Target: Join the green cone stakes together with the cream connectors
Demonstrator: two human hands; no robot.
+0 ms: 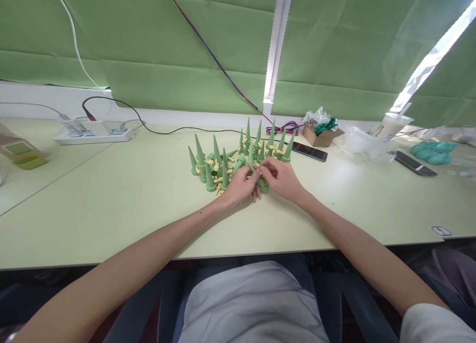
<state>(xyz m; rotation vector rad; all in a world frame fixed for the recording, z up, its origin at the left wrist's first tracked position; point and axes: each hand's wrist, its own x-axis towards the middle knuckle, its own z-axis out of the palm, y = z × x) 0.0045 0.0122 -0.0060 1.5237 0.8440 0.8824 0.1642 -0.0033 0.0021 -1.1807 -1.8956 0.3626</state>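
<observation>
Head view, left hand: left hand curled in, thumb and fingers closed round a tapered, green, plastic-looking cone with a wide collar.
Right hand: right hand meets the same cone from the right; thumb and index drawn in close. Gap hidden, can't tell if a small part is pinched there.
Held cone: between the two hands, tilted, tip away from wearer, collar toward wearer.
Standing cones, far side: upright green cones just beyond the fingers, small pale-yellow knobbly pieces among them.
Left cluster: more green cones left of the fingers, mostly upright, yellow pieces packed between.
Lying cone: at least one green cone on its side, just left of the fingertips.
Done: unclear; looks like many cones handled, but fit of yellow pieces too small to confirm.
Left: held cone looks mid-work; loose-looking yellow pieces suggest more remains.
</observation>
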